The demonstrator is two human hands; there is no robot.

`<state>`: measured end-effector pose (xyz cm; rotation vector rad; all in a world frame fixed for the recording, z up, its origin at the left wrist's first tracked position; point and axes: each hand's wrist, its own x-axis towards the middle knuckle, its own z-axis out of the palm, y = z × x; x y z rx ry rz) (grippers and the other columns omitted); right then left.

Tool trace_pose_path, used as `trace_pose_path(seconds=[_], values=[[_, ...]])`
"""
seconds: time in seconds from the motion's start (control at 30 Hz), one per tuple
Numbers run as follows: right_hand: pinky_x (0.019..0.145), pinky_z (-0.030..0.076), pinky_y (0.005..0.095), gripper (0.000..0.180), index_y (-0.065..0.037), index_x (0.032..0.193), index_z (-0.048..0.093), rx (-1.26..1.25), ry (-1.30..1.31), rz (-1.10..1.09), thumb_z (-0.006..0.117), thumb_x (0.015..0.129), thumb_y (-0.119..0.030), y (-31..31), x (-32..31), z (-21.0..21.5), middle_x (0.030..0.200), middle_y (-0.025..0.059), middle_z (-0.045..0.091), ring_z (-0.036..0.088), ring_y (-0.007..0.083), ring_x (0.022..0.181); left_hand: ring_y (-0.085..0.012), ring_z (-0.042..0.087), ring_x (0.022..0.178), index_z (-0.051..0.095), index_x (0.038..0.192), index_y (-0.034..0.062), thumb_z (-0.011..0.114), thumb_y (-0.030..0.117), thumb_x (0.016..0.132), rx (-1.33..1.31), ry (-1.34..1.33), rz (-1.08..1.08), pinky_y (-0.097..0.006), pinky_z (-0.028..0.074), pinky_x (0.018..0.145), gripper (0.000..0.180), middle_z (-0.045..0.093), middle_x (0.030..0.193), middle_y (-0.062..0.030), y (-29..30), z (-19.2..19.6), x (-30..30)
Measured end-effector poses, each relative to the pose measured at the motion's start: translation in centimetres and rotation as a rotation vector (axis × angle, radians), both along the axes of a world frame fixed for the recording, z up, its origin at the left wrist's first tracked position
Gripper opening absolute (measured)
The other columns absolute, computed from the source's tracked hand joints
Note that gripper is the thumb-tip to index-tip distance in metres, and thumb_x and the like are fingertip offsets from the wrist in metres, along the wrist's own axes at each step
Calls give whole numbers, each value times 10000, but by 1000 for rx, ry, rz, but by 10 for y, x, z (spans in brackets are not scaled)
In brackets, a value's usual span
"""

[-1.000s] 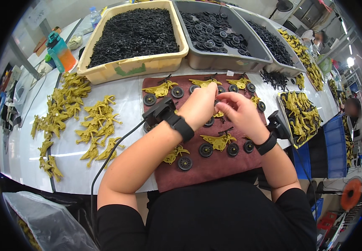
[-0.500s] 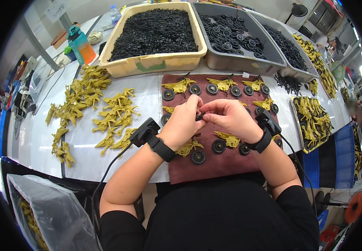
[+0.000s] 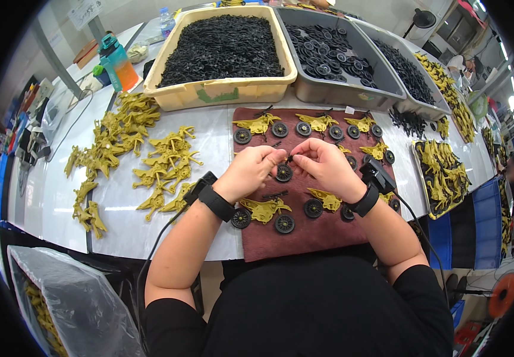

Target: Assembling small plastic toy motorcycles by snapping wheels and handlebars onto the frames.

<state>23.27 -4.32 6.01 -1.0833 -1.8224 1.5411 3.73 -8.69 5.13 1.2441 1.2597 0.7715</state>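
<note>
Several yellow toy motorcycles with black wheels lie in rows on a maroon cloth (image 3: 304, 241). Over one in the middle row at the left is my left hand (image 3: 251, 172), its fingers closed and the bike's body mostly hidden beneath. A black spoked wheel (image 3: 283, 173) shows just beside those fingertips. My right hand (image 3: 331, 169) pinches a small black part (image 3: 290, 159) between thumb and finger, close to the left fingertips. Nearer me is a toy motorcycle (image 3: 264, 210) with a black handlebar; another toy motorcycle (image 3: 323, 199) lies partly under my right wrist.
Loose yellow bodies (image 3: 167, 160) lie in piles on the left. At the back stand a cream tub (image 3: 221, 92) of small black parts, a grey tub (image 3: 346, 92) of wheels and another grey tub (image 3: 432, 107). A tray (image 3: 441, 208) of yellow pieces is at right. Cables trail from both wrists.
My hands have drawn slightly apart, the left one moving a little toward me and left. The wheel between them and the nearer left motorcycle now show more fully.
</note>
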Motion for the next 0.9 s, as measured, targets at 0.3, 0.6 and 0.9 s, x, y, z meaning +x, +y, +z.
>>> trace_pose_path(seconds=[0.3, 0.6, 0.9], values=[[649, 504, 329, 102, -26, 920, 656, 744, -210, 38, 650, 823, -58, -11, -14, 14, 824, 102, 655, 641, 228, 727, -36, 396, 542, 504, 939, 86, 468, 295, 1001, -142, -454, 24, -173, 290, 426, 221, 508, 770, 7, -3, 0, -1], [651, 506, 326, 129, 14, 894, 654, 494, -355, 48, 670, 806, -79, -10, -27, 4, 837, 141, 668, 646, 203, 732, -376, 609, 795, 659, 854, 5, 567, 145, 883, 560, 661, 136, -418, 485, 711, 170, 639, 853, -187, 10, -22, -39], [752, 486, 451, 101, 27, 764, 591, 783, -540, 130, 597, 787, -71, -17, -54, -16, 787, 211, 597, 596, 368, 796, -332, 611, 801, 679, 838, 31, 629, 171, 829, 683, 854, 32, -419, 487, 720, 148, 637, 797, -156, 12, -45, -34]])
